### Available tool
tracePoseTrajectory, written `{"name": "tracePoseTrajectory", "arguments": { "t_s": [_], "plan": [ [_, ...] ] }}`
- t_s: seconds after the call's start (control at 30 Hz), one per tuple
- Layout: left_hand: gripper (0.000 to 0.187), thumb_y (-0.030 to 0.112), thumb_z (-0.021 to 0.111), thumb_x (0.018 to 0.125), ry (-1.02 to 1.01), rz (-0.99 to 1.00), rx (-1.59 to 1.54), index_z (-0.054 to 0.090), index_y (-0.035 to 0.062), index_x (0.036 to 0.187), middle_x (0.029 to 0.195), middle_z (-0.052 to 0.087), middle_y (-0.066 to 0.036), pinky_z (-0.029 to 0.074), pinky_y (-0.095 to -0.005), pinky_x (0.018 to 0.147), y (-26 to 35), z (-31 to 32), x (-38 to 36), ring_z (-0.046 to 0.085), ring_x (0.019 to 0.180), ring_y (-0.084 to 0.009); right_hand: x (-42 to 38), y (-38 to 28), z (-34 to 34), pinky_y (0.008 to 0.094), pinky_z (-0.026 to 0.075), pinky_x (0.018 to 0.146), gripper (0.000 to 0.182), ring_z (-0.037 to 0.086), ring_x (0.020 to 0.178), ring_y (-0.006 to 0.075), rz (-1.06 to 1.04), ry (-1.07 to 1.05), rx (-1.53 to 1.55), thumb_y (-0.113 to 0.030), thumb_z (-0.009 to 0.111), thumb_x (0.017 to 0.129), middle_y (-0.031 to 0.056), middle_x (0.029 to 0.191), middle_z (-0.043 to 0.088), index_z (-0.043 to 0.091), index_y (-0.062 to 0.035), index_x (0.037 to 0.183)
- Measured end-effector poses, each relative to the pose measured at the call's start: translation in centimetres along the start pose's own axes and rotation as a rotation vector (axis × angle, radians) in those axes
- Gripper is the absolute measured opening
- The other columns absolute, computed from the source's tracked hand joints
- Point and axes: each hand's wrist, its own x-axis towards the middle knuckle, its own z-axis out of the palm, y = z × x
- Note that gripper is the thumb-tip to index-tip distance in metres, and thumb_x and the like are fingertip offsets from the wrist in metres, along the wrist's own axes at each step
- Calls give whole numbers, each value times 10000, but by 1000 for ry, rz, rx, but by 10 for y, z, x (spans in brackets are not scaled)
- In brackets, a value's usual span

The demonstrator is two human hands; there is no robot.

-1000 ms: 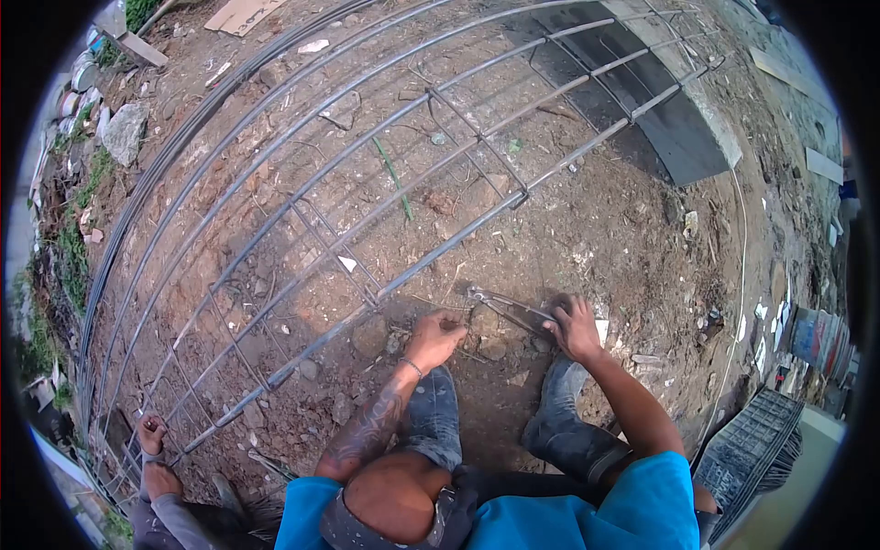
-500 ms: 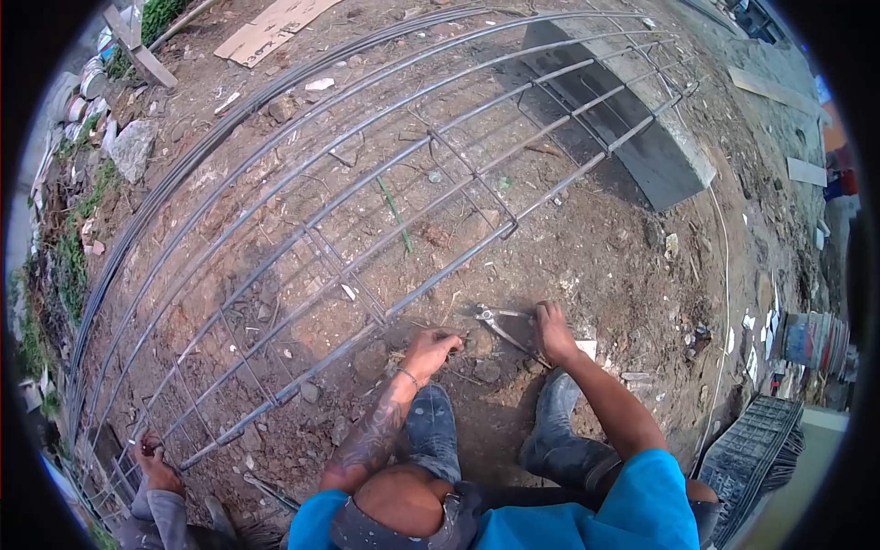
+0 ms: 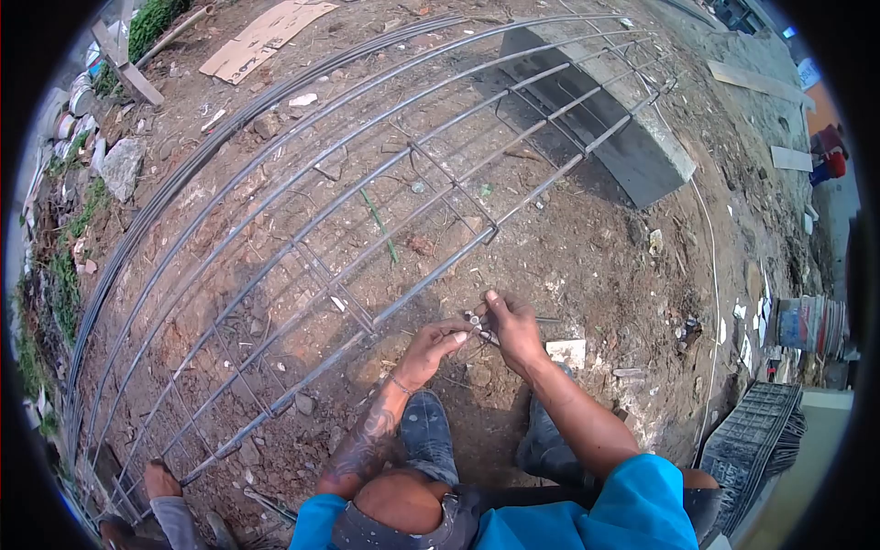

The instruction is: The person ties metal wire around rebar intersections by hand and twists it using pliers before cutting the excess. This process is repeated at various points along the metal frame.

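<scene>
- Closest to the camera: blue shirt, bare knee, and two dark rubber boots (image 3: 426, 435) planted on the dirt.
- Left hand (image 3: 431, 346) sits low over the ground, fingers curled in close around something thin, looks like a bit of tie wire, but it's too small to say for sure.
- Right hand (image 3: 511, 328) is right next to it, nearly touching, closed around the pliers (image 3: 477, 323). Only the metal nose pokes out between the two hands.
- Pliers are just off the nearest long bar of the rebar cage (image 3: 367, 229), on the near side of it.
- A whitish flat scrap (image 3: 566, 352) lies on the dirt just right of the right hand.
- Bottom left, another person's hand (image 3: 161, 479) and grey sleeve are at the end of the cage.
- The cage runs from lower left to upper right, long bars with square stirrups across them, lying on bare soil.
- A green stick (image 3: 379, 225) lies under the bars about mid-cage.
- Far end of the cage rests by a concrete block (image 3: 632, 151).
- Right edge: a bucket (image 3: 807, 323) and a dark crate (image 3: 747, 440). Can't read any label on the bucket, too blurry.
- Way at the top: a piece of cardboard (image 3: 261, 37), no readable writing.
</scene>
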Motion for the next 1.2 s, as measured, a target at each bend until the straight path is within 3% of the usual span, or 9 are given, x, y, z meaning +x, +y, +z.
{"name": "tracePoseTrajectory", "arguments": {
  "t_s": [0.07, 0.17, 0.3, 0.5, 0.63, 0.73, 0.97, 1.1, 1.2],
  "plan": [
    [343, 157, 685, 841, -184, 475, -330, 606, -17, 1127, 1211, 569, -95, 433, -309, 926, -10, -1, 5, 531, 1093, -155, -11, -28, 9, 249, 497, 687, 226, 561, 717, 121, 78, 53, 323, -223, 546, 980, 56, 832, 617, 575, 0, 1007],
    [398, 226, 675, 866, -150, 552, -369, 535, 8, 1169, 1272, 494, -112, 407, -322, 960, 21, 23, -6, 471, 1170, -165, -20, -39, 21, 256, 505, 685, 214, 554, 704, 127, 106, 124, 390, -217, 552, 976, 59, 851, 620, 567, -5, 1005],
    [328, 288, 564, 948, 119, 471, -248, 498, 22, 1128, 1069, 588, -94, 428, -312, 906, 38, 30, -13, 548, 1014, -142, -25, -47, 31, 247, 462, 713, 196, 533, 715, 105, -95, 232, 176, -214, 566, 971, 57, 846, 633, 585, -19, 970],
    [314, 285, 374, 994, 94, 405, -576, 500, 37, 1139, 892, 603, -57, 439, -288, 709, 43, 29, -15, 514, 747, -123, -25, -59, 46, 291, 467, 783, 278, 543, 782, 125, -234, 187, 77, -239, 521, 993, 50, 868, 607, 566, 12, 1102],
    [360, 356, 346, 1016, 108, 349, -263, 531, 54, 1080, 728, 566, -31, 432, -262, 591, 48, 20, -20, 505, 651, -93, -20, -73, 53, 308, 486, 747, 263, 546, 740, 136, -226, 160, 215, -251, 485, 1007, 39, 843, 575, 540, -13, 1106],
    [653, 601, 221, 985, 76, 237, 179, 514, 39, 830, 601, 471, -21, 398, -288, 540, 47, 22, -23, 461, 563, -108, -14, -93, 57, 298, 472, 677, 243, 498, 675, 116, -207, 103, 350, -254, 471, 1012, 10, 779, 505, 528, -35, 1101],
    [689, 572, 220, 1000, 96, 100, 147, 479, 15, 687, 598, 447, -54, 385, -365, 589, 29, 34, -27, 431, 582, -189, -8, -95, 80, 203, 231, 461, 219, 276, 544, 37, -190, -3, 433, -256, 489, 1005, -52, 707, 353, 540, -56, 1078],
    [523, 458, 289, 1032, 70, 184, -184, 498, 36, 804, 640, 480, -42, 401, -304, 578, 21, 31, -32, 452, 561, -137, -11, -87, 90, 190, 213, 450, 216, 285, 534, 25, -200, -29, 368, -267, 506, 997, -59, 700, 368, 546, -67, 1069],
    [464, 417, 309, 1035, 146, 151, -43, 502, 7, 934, 701, 515, -93, 446, -348, 600, 37, 29, -54, 509, 591, -188, -14, -86, 102, 194, 202, 436, 216, 275, 517, 24, -162, -63, 362, -277, 512, 994, -60, 693, 368, 547, -74, 1057]
  ]
}}
